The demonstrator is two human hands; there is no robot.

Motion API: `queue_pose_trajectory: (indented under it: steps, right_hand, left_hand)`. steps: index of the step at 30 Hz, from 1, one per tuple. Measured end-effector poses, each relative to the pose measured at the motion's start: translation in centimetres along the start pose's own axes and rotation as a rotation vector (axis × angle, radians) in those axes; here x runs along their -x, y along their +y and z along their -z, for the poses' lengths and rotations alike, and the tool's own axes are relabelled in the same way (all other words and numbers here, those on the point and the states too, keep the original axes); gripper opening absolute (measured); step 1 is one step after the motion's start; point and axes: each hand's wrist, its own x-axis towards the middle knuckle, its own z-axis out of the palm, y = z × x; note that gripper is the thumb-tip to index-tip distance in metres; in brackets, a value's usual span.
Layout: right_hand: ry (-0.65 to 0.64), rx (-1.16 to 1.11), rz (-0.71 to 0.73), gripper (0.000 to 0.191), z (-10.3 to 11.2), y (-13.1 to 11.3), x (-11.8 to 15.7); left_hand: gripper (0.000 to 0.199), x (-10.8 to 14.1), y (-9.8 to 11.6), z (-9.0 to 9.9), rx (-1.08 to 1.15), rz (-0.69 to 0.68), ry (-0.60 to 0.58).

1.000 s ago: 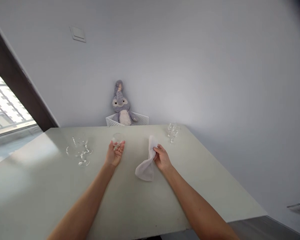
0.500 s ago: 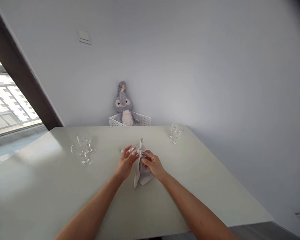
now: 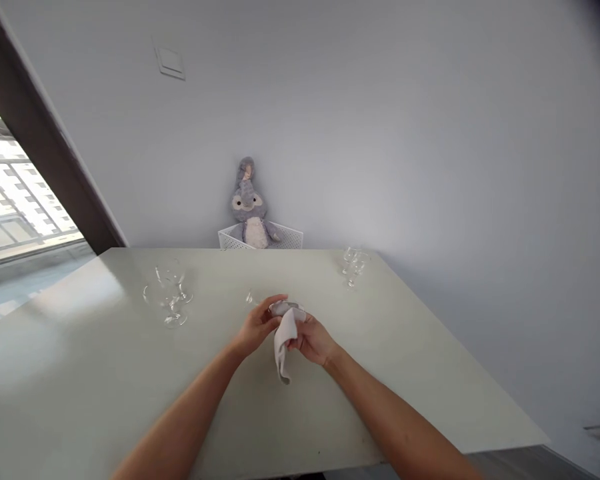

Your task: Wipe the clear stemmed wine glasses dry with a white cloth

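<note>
A clear glass [image 3: 253,299] is tipped toward me over the middle of the table, its foot pointing left and its rim between my hands. My left hand [image 3: 259,327] is closed around the left side of the glass bowl. A light grey cloth [image 3: 285,333] is partly tucked in the glass mouth and hangs down in front of it. My right hand [image 3: 314,339] grips the cloth at the right side of the rim; some of its fingers are hidden behind the cloth.
Two stemmed glasses [image 3: 174,301] stand on the left of the white table [image 3: 410,373]. More small glasses [image 3: 353,267] stand at the back right. Behind the table's far edge, a grey plush toy [image 3: 250,207] sits in a white basket [image 3: 291,238] against the wall.
The glass has turned so its rim faces me. The cloth, earlier upright and gathered between my fingers, now lies in and over the rim. My right hand has moved slightly down.
</note>
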Motion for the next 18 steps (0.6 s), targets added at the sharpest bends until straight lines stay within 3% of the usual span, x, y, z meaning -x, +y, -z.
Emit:
queue_pose_trajectory:
  steps: [4, 6, 9, 11, 13, 15, 18]
  right_hand:
    - [0.071, 0.561, 0.134, 0.023, -0.8, 0.4, 0.7]
    - [0.123, 0.725, 0.192, 0.02, -0.7, 0.3, 0.7]
    - [0.103, 0.495, 0.132, 0.025, -0.4, -0.2, 0.2]
    - [0.064, 0.234, 0.081, 0.033, -0.2, -0.3, 0.0]
    - [0.031, 0.12, 0.065, 0.038, -0.4, -0.1, 0.1]
    - [0.014, 0.242, 0.089, 0.036, -0.8, 0.3, 0.4]
    - [0.037, 0.666, 0.159, 0.033, -1.4, 0.9, 0.9]
  left_hand:
    - [0.049, -0.2, -0.3, -0.1, -0.11, 0.131, 0.115]
    - [0.052, -0.2, -0.6, -0.3, -0.22, 0.175, 0.149]
    - [0.049, -0.1, -0.3, -0.4, -0.306, 0.089, 0.109]
    - [0.048, 0.1, 0.4, -0.3, -0.3, -0.016, 0.031]
    - [0.048, 0.2, 0.9, -0.2, -0.263, -0.063, 0.002]
    - [0.048, 0.2, 1.0, -0.1, -0.238, -0.014, 0.056]
    - [0.05, 0.0, 0.5, -0.1, -0.263, 0.161, 0.165]
